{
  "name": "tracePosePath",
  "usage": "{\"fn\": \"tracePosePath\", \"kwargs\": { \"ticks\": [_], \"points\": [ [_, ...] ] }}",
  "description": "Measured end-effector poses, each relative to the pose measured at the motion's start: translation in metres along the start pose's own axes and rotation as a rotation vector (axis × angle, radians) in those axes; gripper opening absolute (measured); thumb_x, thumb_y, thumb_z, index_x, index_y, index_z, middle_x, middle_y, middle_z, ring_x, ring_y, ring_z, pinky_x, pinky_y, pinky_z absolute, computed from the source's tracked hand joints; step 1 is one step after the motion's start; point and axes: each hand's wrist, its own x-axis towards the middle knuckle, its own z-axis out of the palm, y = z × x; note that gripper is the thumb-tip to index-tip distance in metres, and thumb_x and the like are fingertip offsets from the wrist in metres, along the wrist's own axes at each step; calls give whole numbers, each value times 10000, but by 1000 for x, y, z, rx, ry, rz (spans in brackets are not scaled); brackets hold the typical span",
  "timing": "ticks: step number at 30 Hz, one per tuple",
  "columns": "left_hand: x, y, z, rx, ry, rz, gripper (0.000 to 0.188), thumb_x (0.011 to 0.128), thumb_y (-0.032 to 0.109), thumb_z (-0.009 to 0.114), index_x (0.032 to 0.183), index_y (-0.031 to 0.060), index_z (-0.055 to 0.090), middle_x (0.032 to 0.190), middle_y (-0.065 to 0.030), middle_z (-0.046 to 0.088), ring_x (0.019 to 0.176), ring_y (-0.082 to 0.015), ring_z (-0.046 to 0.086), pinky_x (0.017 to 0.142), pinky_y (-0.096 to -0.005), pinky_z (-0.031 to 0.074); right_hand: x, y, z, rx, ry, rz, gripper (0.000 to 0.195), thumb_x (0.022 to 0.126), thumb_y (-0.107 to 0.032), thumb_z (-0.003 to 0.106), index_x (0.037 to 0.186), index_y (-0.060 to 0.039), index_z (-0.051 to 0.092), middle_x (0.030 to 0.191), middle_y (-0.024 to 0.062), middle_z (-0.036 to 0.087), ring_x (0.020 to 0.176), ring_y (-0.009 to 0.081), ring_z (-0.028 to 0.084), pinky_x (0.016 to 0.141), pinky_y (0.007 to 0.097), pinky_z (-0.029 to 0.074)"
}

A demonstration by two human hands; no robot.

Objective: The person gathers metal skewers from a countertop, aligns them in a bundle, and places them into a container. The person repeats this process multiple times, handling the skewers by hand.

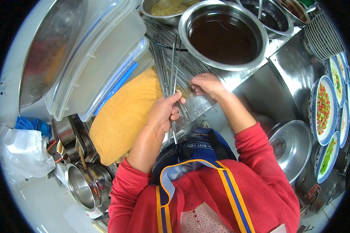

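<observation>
My left hand (167, 110) is closed around a few thin metal skewers (173, 67), which stick out above and below the fist. Under and beyond it, a large heap of similar metal skewers (189, 55) covers the steel worktop (197, 107). My right hand (207, 84) is at the near right side of the heap, fingers curled inward. Whether anything is pinched in those fingers cannot be made out. A small brownish-yellow patch of material (183, 92) shows between the two hands. Left of my left hand lies a bulging yellow cloth bundle (128, 116).
A wide steel basin of dark liquid (224, 40) stands just beyond my right hand. Clear plastic bins (105, 55) lean at the left. Bowls of chopped food (323, 110) line the right, near an empty steel bowl (291, 148). Steel pots (81, 186) sit lower left.
</observation>
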Motion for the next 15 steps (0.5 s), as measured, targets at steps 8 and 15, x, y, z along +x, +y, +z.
{"fn": "tracePosePath", "kwargs": {
  "ticks": [8,15],
  "points": [
    [6,-1,16,2,86,10,129,841,156,600,839,39,547,721,-16,551,439,-28,339,336,-161,263,-42,-2,-7,450,-114,120,136,795,-165,623,797,-29,612,672,7,579,528,71,520,517,207,500],
    [11,-4,12,-15,43,-8,101,838,130,579,852,59,509,721,-26,547,459,-39,326,356,-183,263,-36,11,-11,129,-16,17,219,812,-225,618,878,-16,617,724,14,599,602,75,540,554,218,471]
  ]
}}
